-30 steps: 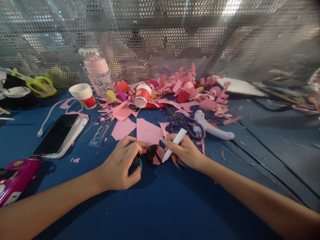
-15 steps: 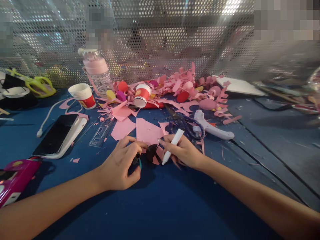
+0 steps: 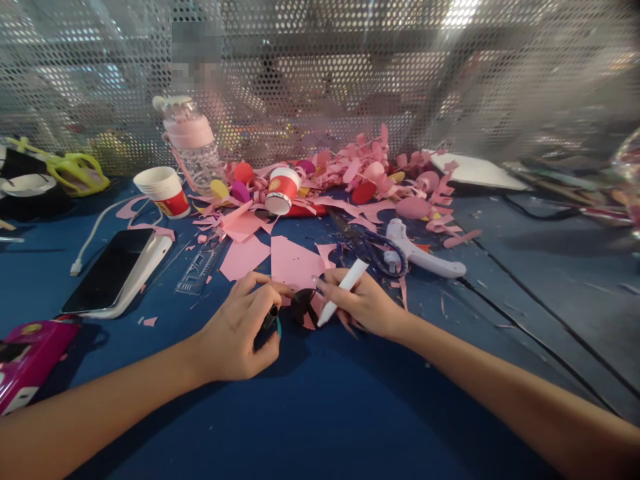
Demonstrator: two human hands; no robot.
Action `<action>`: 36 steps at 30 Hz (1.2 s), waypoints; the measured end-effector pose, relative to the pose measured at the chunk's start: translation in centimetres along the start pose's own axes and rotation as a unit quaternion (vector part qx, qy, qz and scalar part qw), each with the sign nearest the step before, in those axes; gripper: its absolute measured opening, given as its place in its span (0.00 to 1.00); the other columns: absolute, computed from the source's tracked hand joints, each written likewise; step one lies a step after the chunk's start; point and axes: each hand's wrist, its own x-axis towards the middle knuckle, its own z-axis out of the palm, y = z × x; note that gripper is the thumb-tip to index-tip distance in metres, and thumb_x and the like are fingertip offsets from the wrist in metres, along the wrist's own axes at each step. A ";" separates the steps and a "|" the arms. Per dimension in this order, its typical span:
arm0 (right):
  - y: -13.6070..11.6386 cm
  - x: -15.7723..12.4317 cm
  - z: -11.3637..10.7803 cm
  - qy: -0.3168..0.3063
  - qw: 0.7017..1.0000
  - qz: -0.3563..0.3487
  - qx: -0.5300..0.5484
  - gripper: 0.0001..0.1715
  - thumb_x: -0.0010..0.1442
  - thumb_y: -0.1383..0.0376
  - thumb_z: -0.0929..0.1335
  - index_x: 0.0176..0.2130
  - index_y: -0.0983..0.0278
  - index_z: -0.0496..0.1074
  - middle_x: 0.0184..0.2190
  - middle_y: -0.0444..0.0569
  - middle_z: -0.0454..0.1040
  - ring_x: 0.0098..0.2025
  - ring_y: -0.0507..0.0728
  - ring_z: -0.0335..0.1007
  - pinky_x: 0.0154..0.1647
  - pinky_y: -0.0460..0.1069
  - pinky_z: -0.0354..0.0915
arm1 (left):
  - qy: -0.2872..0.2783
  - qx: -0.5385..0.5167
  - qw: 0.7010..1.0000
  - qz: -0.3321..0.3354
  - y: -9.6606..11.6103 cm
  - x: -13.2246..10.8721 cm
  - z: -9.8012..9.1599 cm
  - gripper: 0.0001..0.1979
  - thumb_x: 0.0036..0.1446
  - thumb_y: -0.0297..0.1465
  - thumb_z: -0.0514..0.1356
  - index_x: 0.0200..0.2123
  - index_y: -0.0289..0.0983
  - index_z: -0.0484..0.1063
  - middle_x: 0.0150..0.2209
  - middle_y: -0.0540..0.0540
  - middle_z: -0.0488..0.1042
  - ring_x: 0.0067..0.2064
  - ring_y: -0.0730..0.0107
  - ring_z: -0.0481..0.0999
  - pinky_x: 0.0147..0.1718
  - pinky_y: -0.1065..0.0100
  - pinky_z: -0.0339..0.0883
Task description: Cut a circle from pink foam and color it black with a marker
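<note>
My right hand (image 3: pixel 367 303) pinches a white marker (image 3: pixel 345 291), its tip low on the right side of a small round paper piece (image 3: pixel 304 308). Dark colour covers most of this piece, with pink still showing near its lower right edge. The fingertips of my left hand (image 3: pixel 245 327) touch the piece's upper left edge. Curled in that same hand is a small black cap (image 3: pixel 271 318), and a bit of teal shows below it. A larger pink paper sheet (image 3: pixel 295 260) lies just behind both hands.
Blue-handled scissors (image 3: pixel 377 250) and a white glue gun (image 3: pixel 425 257) with a cord lie behind my right hand. Pink paper scraps (image 3: pixel 360 167), paper cups (image 3: pixel 163 190), a bottle (image 3: pixel 193 143) and a perforated screen (image 3: pixel 320 80) stand farther back. A phone (image 3: pixel 110 270) and clear stencil ruler (image 3: pixel 199 268) are left.
The marker tip has shifted slightly left and up, onto the edge of the round piece. My left hand stays on the piece. The whole view has drifted a little.
</note>
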 end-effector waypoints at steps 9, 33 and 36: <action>-0.1 0.1 -0.1 -0.019 1.000 0.019 0.004 0.23 0.55 0.53 0.65 0.20 0.62 0.55 0.10 0.36 0.62 0.07 0.44 0.51 0.04 0.39 0.46 | -0.004 0.006 1.000 0.000 0.1 -0.1 -0.1 0.14 0.45 0.20 0.54 0.34 0.39 0.53 0.45 0.41 0.69 0.46 0.58 0.62 0.44 0.53 0.62; -0.1 0.0 -0.1 -0.004 1.000 -0.003 0.004 0.24 0.55 0.51 0.66 0.19 0.63 0.58 0.11 0.38 0.63 0.09 0.43 0.53 0.07 0.39 0.48 | 0.001 0.002 1.000 0.002 0.0 -0.1 0.0 0.14 0.45 0.20 0.53 0.34 0.39 0.53 0.45 0.41 0.69 0.47 0.57 0.62 0.44 0.54 0.62; 0.0 0.0 -0.1 0.020 1.000 -0.009 0.005 0.22 0.54 0.51 0.66 0.22 0.63 0.58 0.13 0.39 0.65 0.11 0.44 0.56 0.07 0.38 0.50 | 0.004 0.004 1.000 0.006 -0.1 -0.1 0.0 0.14 0.46 0.20 0.53 0.34 0.39 0.53 0.45 0.41 0.69 0.47 0.58 0.61 0.44 0.54 0.61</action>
